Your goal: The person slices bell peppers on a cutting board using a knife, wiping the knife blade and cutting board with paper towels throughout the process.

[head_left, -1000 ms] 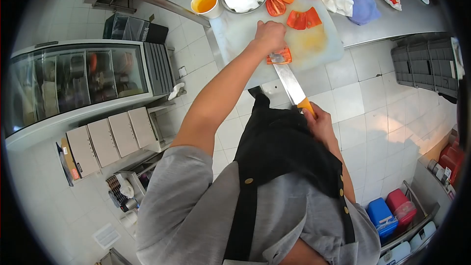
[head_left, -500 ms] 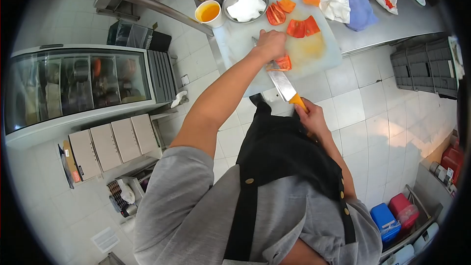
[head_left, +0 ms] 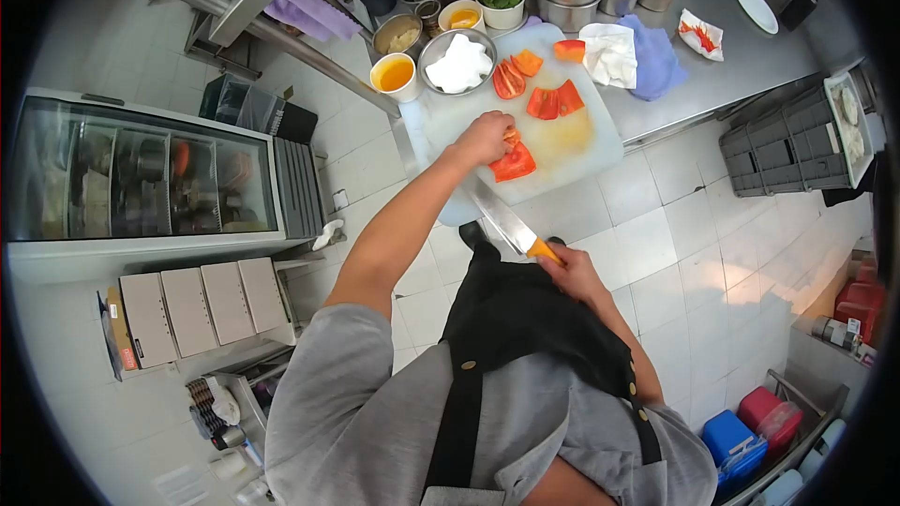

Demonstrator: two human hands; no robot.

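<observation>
My left hand (head_left: 483, 139) is closed at the left part of the cutting board, its fingertips pinching the upper end of a red bell pepper piece (head_left: 513, 163). The piece lies flat with its inside up, near the board's front edge. My right hand (head_left: 570, 274) grips the orange handle of a knife (head_left: 503, 216). Its wide blade points up and left, with the tip by the board's edge below my left hand. Farther back on the white cutting board (head_left: 600, 145) lie more red bell pepper pieces (head_left: 555, 101) and an orange-red piece (head_left: 527, 63).
A metal bowl with a white cloth or paper (head_left: 458, 64) stands at the board's back left, beside a cup of orange liquid (head_left: 394, 75). White paper (head_left: 609, 54) and a blue cloth (head_left: 660, 58) lie right. A grey crate (head_left: 780, 152) stands beyond the counter's front edge.
The knife has drawn back from the pepper piece toward my body. My left hand has shifted to the piece's upper end, and the piece now shows flatter. The whole view has shifted too.
</observation>
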